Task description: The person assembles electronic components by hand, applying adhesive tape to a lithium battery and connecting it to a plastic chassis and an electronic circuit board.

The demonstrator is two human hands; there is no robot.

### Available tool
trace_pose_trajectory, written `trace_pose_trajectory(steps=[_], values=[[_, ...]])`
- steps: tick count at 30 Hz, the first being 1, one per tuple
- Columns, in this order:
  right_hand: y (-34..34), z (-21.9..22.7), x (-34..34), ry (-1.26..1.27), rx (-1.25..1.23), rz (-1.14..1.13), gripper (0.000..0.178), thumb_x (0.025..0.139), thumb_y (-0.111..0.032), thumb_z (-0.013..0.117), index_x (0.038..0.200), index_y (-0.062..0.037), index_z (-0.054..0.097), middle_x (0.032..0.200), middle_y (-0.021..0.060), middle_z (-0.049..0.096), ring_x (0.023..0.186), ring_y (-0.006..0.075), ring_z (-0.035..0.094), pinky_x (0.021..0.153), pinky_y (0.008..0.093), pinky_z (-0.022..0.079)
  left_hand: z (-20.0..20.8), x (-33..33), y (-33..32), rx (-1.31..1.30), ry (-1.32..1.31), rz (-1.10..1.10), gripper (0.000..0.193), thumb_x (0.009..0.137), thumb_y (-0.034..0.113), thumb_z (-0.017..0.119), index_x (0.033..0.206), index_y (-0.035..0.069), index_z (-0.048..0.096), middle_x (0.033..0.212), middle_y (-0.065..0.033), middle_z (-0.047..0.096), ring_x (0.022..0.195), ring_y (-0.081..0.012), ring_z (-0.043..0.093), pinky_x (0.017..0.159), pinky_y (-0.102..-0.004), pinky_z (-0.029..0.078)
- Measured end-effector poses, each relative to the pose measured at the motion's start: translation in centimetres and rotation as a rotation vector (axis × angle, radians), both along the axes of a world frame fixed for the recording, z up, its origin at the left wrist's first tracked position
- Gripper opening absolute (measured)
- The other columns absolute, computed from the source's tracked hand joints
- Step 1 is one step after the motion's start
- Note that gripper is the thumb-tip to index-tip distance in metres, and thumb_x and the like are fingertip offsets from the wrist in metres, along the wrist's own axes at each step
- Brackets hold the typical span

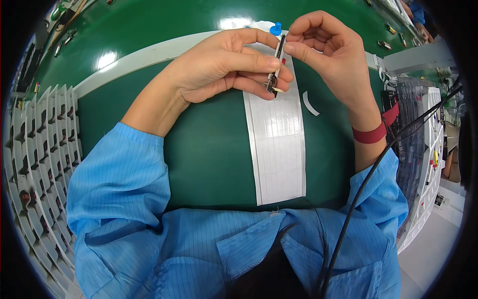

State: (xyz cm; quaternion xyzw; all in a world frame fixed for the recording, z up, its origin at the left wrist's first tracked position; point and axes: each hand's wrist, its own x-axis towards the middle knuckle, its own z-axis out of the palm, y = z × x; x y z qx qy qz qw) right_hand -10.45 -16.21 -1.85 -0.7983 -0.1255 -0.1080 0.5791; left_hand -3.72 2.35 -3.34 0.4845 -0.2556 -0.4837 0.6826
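My left hand (211,67) grips a narrow electronic part (275,70), dark along its edge with a pale side, between thumb and fingers. The part stands nearly upright, seen edge-on, with small metal bits at its lower end. My right hand (338,57) is closed in a pinch at the part's upper end. Whatever lies between those fingertips is too small to make out. Below both hands a long sheet of white adhesive strips (279,149) lies on the green mat (209,159). One loose white strip (310,103) rests to the right of the sheet.
A blue-capped object (276,29) stands beyond my hands. White slotted trays with dark parts (45,159) line the left side; more trays (423,159) stand at right. A black cable (363,182) crosses beside my right arm, which wears a red wristband (369,134). Another person's hand (423,32) shows far right.
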Motion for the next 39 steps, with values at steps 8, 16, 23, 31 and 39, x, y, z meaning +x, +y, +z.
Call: trace_pose_trajectory(steps=[8, 16, 23, 31, 39], values=[[0.9, 0.7, -0.4, -0.461, -0.500, -0.048, 0.015, 0.070, 0.001, 0.062, 0.083, -0.0023, 0.056, 0.075, 0.0048, 0.058, 0.069, 0.0153, 0.058, 0.062, 0.0276, 0.046, -0.1, 0.3, 0.5, -0.024, 0.092, 0.026, 0.039, 0.083, 0.008, 0.055, 0.116, -0.004, 0.039, 0.093, -0.0209, 0.061, 0.082, -0.0266, 0.064, 0.065, -0.0333, 0.057], [1.1, -0.9, 0.1, -0.484, -0.378, -0.214, 0.015, 0.069, 0.003, 0.060, 0.081, -0.0019, 0.053, 0.073, 0.0048, 0.058, 0.065, 0.0151, 0.057, 0.060, 0.0257, 0.048, 0.3, -0.2, 0.2, 0.003, 0.046, 0.038, 0.039, 0.082, 0.008, 0.056, 0.115, -0.004, 0.039, 0.093, -0.0219, 0.061, 0.084, -0.0267, 0.063, 0.067, -0.0321, 0.056], [0.4, -0.1, 0.4, -0.739, -0.636, -0.099, 0.022, 0.061, 0.008, 0.058, 0.077, -0.0036, 0.050, 0.074, 0.0057, 0.055, 0.064, 0.0205, 0.054, 0.056, 0.0279, 0.045, -0.1, -0.2, 0.0, -0.027, 0.040, -0.008, 0.049, 0.082, 0.007, 0.056, 0.124, -0.005, 0.033, 0.091, -0.0211, 0.060, 0.085, -0.0258, 0.063, 0.068, -0.0316, 0.056], [-0.1, -0.2, 0.4, -0.496, -0.156, -0.061, 0.022, 0.063, 0.009, 0.057, 0.079, -0.0035, 0.047, 0.075, 0.0053, 0.054, 0.067, 0.0139, 0.053, 0.058, 0.0240, 0.044, -0.7, 0.6, 0.5, -0.104, 0.155, 0.066, 0.049, 0.084, 0.007, 0.053, 0.127, -0.005, 0.033, 0.096, -0.0189, 0.058, 0.086, -0.0241, 0.063, 0.071, -0.0319, 0.056], [-5.8, -2.7, 1.4, -0.087, -0.176, -0.487, 0.028, 0.080, -0.007, 0.053, 0.108, -0.0017, 0.054, 0.093, 0.0069, 0.061, 0.079, 0.0141, 0.058, 0.063, 0.0263, 0.049, -0.8, 1.2, 0.2, -0.331, 0.237, -0.037, 0.053, 0.085, 0.008, 0.051, 0.130, -0.003, 0.026, 0.102, -0.0180, 0.057, 0.093, -0.0262, 0.061, 0.075, -0.0339, 0.055]])
